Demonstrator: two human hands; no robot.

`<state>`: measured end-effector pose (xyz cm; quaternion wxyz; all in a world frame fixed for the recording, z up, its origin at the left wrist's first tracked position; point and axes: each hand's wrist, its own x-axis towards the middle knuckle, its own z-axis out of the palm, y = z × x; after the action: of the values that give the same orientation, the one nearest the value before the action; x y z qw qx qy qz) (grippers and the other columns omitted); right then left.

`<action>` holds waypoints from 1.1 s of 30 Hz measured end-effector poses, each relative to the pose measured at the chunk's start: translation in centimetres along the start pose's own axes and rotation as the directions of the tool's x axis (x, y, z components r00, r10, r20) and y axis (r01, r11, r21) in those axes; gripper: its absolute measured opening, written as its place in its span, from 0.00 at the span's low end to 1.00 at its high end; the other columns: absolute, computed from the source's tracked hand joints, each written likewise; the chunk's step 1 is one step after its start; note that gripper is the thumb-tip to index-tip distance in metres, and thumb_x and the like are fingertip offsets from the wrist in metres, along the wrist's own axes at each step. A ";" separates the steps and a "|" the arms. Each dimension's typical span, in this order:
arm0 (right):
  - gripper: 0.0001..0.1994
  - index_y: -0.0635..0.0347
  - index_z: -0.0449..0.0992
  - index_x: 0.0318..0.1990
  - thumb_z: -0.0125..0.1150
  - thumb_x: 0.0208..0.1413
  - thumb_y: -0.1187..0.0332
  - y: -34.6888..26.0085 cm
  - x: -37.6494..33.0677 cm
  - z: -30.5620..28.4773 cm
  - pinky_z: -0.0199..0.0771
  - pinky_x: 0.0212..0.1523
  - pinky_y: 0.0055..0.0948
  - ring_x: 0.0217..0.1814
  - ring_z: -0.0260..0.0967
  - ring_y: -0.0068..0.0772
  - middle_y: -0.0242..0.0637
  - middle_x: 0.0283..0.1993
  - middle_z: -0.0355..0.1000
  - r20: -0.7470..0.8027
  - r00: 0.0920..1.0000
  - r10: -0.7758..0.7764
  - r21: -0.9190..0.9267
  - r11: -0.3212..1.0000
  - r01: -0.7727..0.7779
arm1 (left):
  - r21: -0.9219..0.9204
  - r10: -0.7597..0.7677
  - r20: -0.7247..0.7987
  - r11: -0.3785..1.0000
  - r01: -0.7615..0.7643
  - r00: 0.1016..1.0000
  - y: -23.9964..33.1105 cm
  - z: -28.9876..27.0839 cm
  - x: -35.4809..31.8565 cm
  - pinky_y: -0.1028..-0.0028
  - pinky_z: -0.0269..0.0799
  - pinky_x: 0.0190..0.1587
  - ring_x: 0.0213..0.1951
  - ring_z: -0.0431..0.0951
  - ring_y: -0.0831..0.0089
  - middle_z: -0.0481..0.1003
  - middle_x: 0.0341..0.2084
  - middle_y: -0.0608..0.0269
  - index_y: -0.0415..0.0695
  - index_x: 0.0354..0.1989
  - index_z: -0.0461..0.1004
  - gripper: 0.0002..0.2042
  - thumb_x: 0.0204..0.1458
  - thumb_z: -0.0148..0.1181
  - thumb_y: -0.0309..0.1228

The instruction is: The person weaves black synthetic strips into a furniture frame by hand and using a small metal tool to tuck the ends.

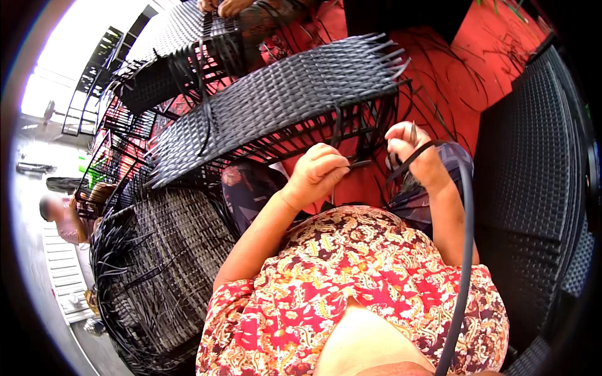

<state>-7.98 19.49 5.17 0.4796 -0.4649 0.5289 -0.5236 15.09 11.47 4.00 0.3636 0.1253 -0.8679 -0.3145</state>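
Note:
A half-woven dark rattan furniture frame (282, 100) lies tilted in front of me, loose strand ends sticking out at its right edge. My left hand (320, 169) pinches a flat black strand (359, 164) just below the frame's open bars. My right hand (411, 150) is closed on a long black strand (465, 238) that loops over the hand and runs down past my right arm to the lower edge. A thin tool or strand end pokes up from the right fist; which one I cannot tell.
A finished dark woven panel (533, 175) stands at my right. A round brown wicker piece (169, 250) lies at lower left. More woven frames (182, 50) sit beyond, where another person's hands (226, 6) work. The floor (483, 69) is red with scattered strands. A person (69, 216) sits at the left.

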 end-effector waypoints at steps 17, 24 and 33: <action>0.15 0.66 0.71 0.49 0.54 0.56 0.70 7.8 7.5 0.1 0.67 0.35 0.19 0.32 0.66 0.18 0.32 0.33 0.73 -0.111 0.993 0.026 0.067 0.998 -0.018 | -0.130 -0.302 -0.083 0.948 0.290 0.950 0.2 -1.4 2.0 0.80 0.65 0.34 0.29 0.69 0.78 0.70 0.27 0.66 0.37 0.35 0.73 0.05 0.49 0.56 0.18; 0.15 0.66 0.69 0.50 0.55 0.56 0.70 9.1 8.3 1.7 0.67 0.40 0.22 0.36 0.67 0.20 0.34 0.37 0.72 -0.111 0.987 0.118 0.157 0.983 -0.100 | 0.457 -0.111 0.086 0.888 0.060 0.990 -1.6 2.8 0.5 0.70 0.69 0.29 0.27 0.71 0.64 0.71 0.23 0.64 0.43 0.29 0.73 0.05 0.43 0.61 0.24; 0.11 0.67 0.70 0.44 0.55 0.56 0.70 10.5 9.2 1.9 0.67 0.37 0.21 0.34 0.66 0.19 0.32 0.34 0.71 -0.124 0.992 0.014 0.217 0.976 0.013 | 0.654 -0.118 0.034 0.753 0.067 0.992 -3.8 4.2 1.3 0.70 0.68 0.28 0.26 0.70 0.66 0.68 0.20 0.65 0.45 0.27 0.71 0.05 0.42 0.60 0.26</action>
<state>-7.00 10.39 -5.51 0.4938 -0.3760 0.4973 -0.6062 11.10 9.85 0.00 0.2493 0.2749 -0.9285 -0.0148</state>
